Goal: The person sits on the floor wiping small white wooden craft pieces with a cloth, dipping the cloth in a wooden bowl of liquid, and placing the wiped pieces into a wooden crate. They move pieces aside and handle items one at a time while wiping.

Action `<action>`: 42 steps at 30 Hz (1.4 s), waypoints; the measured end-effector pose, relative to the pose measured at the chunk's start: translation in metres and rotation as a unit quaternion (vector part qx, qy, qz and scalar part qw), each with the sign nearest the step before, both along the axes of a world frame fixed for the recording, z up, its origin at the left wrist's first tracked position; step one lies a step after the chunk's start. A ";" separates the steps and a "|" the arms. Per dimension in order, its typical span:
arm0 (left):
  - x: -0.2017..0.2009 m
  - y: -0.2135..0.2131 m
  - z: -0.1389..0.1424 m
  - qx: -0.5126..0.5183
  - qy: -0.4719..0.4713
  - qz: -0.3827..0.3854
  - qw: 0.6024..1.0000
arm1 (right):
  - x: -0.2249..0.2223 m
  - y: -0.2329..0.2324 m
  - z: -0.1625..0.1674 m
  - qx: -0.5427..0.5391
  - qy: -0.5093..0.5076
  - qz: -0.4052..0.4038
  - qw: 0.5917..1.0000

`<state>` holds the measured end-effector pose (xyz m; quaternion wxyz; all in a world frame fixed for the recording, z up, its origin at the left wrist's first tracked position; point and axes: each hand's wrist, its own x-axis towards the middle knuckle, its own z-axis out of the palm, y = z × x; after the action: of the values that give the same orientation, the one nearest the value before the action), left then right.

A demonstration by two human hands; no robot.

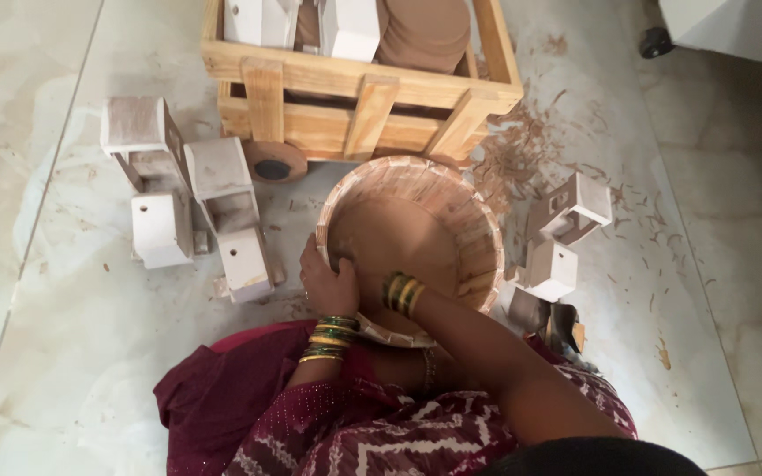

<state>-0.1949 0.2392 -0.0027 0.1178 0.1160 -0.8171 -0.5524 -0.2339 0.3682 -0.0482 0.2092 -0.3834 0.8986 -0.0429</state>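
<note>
A round wooden tub (465,220) made of staves stands on the floor in front of me, tilted toward my lap. My left hand (328,284) grips its near left rim, thumb over the edge. My right forearm with green and gold bangles (403,293) reaches down inside the tub; the right hand itself is hidden against the inner wall, so what it holds cannot be seen.
A slatted wooden crate (359,92) with white wooden pieces and a brown disc stands just beyond the tub. White birdhouse-like boxes (187,194) lie left; more of them (562,238) lie right. Wood shavings (531,141) litter the marble floor. A dark disc (272,164) leans under the crate.
</note>
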 end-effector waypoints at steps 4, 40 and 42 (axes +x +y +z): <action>0.001 -0.001 -0.003 0.002 0.018 -0.003 1.000 | 0.027 0.051 0.000 0.008 -0.002 0.110 0.994; 0.003 -0.004 -0.004 0.002 -0.035 0.008 0.999 | 0.039 0.095 -0.004 0.231 -0.119 -0.319 0.911; 0.003 -0.006 -0.004 -0.001 -0.021 0.001 1.000 | 0.047 0.088 0.000 0.210 -0.175 -0.260 0.926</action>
<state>-0.1919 0.2333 -0.0068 0.1012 0.1282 -0.8197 -0.5490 -0.1871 0.4565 -0.0479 0.4202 -0.0695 0.9043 0.0277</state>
